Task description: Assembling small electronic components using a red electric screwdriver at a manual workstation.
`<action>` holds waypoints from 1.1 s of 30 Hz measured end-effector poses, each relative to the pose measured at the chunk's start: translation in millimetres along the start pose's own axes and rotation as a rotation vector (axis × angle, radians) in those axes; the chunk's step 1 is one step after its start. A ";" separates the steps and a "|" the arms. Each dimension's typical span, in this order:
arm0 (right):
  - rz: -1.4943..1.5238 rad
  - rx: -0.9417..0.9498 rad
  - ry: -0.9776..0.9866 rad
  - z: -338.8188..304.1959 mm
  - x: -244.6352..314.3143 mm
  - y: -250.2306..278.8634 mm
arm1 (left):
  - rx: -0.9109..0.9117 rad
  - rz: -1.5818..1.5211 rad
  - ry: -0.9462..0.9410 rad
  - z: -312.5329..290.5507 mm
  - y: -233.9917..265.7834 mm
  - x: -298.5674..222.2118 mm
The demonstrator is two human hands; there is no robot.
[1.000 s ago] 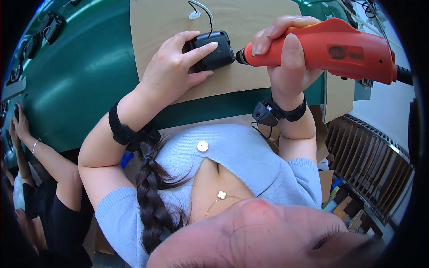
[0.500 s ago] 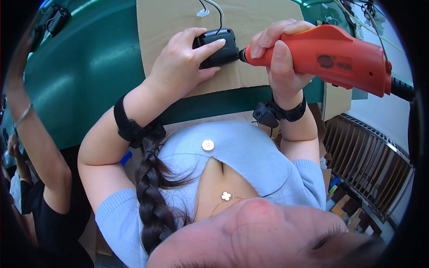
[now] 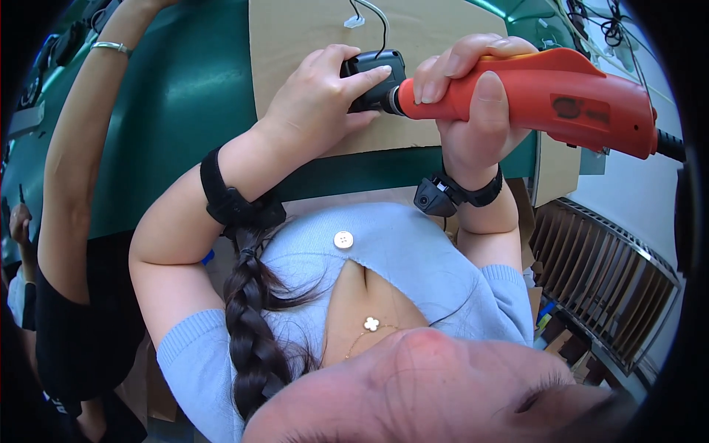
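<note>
My left hand (image 3: pixel 325 92) is closed on a small black plastic case (image 3: pixel 389 62), thumb on its near side and index finger across the top. Black and white wires run from the case's far side to a white plug (image 3: pixel 354 22). In my right hand (image 3: pixel 476 100) is a red electric screwdriver (image 3: pixel 583 96), lying nearly level with its nose toward the left. The screwdriver's dark nose (image 3: pixel 393 101) meets the case's near right part, close to my left thumb. Its bit tip is hidden.
Cardboard (image 3: pixel 295 33) lies under the case on a green table (image 3: pixel 185 81). To the left, a co-worker's arm (image 3: pixel 85 148) reaches over the table. A slatted metal rack (image 3: pixel 591 273) stands at the right. Loose cables (image 3: pixel 617 33) hang at the far right.
The screwdriver's nose has moved from the case's right edge onto its near right part. My left hand and the case appear slightly further right. The co-worker's arm has swung further over the table.
</note>
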State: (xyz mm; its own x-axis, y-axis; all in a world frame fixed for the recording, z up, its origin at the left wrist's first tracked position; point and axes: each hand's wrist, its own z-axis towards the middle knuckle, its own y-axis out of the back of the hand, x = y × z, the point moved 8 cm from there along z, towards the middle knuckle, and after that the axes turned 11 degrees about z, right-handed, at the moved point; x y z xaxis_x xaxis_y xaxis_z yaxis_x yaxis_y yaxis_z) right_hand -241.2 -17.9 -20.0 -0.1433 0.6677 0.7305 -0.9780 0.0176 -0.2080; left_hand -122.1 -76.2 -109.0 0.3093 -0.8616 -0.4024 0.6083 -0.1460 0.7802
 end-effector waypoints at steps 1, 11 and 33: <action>0.004 -0.001 -0.007 -0.4 -3.9 2.3 | 0.007 -0.004 0.000 2.3 -1.4 1.1; -0.076 0.156 -0.007 -0.2 -15.5 -16.2 | -0.010 0.017 -0.012 -3.2 -10.1 6.2; -0.597 -0.180 -0.502 19.2 -21.4 110.7 | 0.033 0.050 0.027 6.0 -7.6 4.6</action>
State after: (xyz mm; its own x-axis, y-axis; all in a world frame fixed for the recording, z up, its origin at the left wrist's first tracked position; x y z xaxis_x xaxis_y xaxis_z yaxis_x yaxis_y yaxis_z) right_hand -349.3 -44.6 -46.1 0.3032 0.0936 0.9483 -0.8777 0.4151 0.2396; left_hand -129.7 -81.9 -113.9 0.3591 -0.8548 -0.3746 0.5669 -0.1191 0.8151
